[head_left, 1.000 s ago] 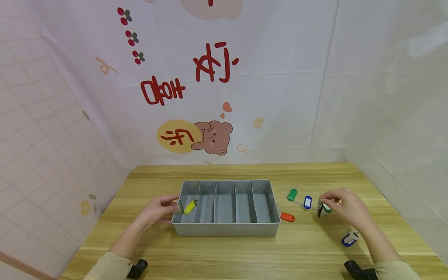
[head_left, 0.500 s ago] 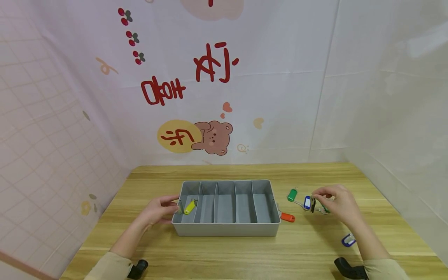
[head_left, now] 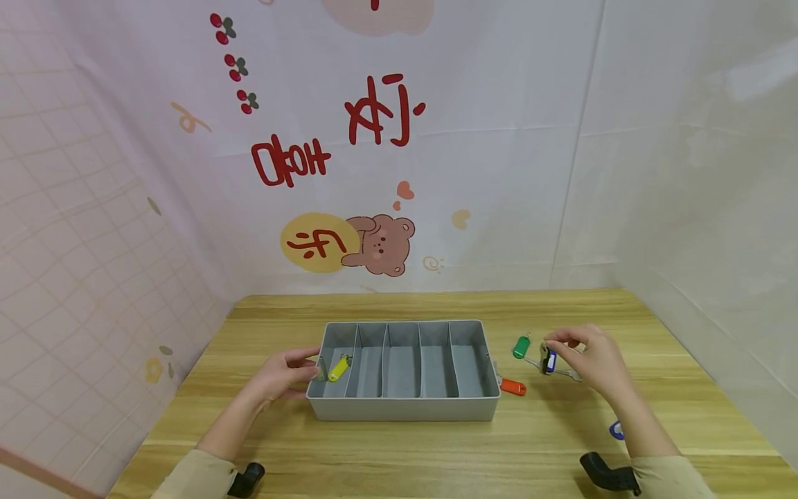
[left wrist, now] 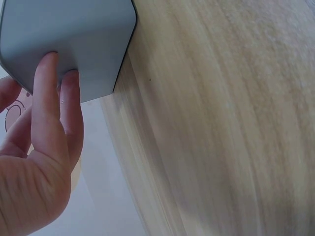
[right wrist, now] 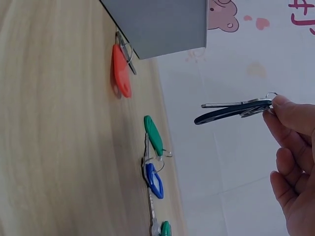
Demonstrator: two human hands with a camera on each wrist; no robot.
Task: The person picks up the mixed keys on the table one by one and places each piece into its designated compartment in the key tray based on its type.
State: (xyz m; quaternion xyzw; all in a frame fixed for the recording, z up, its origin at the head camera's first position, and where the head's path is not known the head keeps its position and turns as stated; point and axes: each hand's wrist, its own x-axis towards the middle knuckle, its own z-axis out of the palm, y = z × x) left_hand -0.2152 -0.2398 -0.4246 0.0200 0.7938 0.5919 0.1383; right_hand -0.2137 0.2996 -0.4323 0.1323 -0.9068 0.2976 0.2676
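Observation:
My left hand holds the left end of a grey divided box; in the left wrist view its fingers press the outer wall. A yellow key tag lies in the leftmost compartment. With thumb and index finger, my right hand pinches the ring end of a black key tag with a key on it. The tag hangs above the table, right of the box. In the head view a blue key tag shows just behind it.
An orange-red key tag lies against the box's right end. Farther back is a green key tag. Another green tag shows at the right wrist view's bottom. One more blue tag is partly behind the right forearm. Patterned white sheets surround the table.
My right hand has moved left, carrying the black key tag from over the second green tag to in front of the blue one. The left hand and box have stayed put.

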